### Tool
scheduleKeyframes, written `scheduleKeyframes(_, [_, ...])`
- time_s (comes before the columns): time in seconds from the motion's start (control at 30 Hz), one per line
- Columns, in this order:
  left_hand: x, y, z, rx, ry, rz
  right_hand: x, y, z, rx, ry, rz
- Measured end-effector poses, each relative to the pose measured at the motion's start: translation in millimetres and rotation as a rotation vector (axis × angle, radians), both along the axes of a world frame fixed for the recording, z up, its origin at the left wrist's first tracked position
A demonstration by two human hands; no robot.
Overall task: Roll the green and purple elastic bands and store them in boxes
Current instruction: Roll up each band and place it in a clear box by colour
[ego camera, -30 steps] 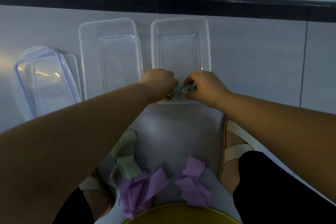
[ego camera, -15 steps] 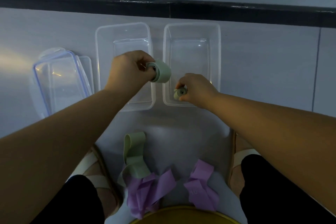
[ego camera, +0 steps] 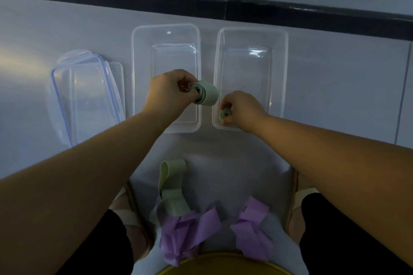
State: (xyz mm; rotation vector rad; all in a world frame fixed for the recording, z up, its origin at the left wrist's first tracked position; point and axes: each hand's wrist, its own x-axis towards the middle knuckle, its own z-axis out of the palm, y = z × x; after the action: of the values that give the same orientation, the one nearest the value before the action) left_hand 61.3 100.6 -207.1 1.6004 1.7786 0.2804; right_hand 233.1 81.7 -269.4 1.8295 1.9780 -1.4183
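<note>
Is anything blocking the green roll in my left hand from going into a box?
Nothing visible. The left hand holds the rolled green elastic band over the open left clear plastic box's rim; the right hand, pinching a small green roll, occupies only the right clear box's near corner.

At centre, a loose green roll [ego camera: 206, 94] is held between the clear left box [ego camera: 165, 26] and right box [ego camera: 252, 29], a tight green roll [ego camera: 225, 114] at the latter's near corner, and an unrolled green band [ego camera: 171, 185] and purple bands [ego camera: 190, 234] lie bottom centre.

The pale tiled floor [ego camera: 335, 96] carries two clear boxes side by side, the left box [ego camera: 134, 73] and right box [ego camera: 286, 73] just apart. Stacked lids [ego camera: 87, 100] lie left of them. Nearer, a loose green band [ego camera: 171, 185] touches crumpled purple bands [ego camera: 185, 236].
</note>
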Motion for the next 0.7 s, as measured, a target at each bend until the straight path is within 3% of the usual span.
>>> scheduleKeyframes(0.2, [-1.5,-1.4,-2.3,0.001,-0.006,0.0,-3.3,-1.2,-6.8,-0.137,0.105,-0.231])
scheduleKeyframes(0.7, [-4.3,-0.4,-6.4,0.023,0.016,-0.039,1.8,-2.3,-6.9,-0.071,0.134,-0.205])
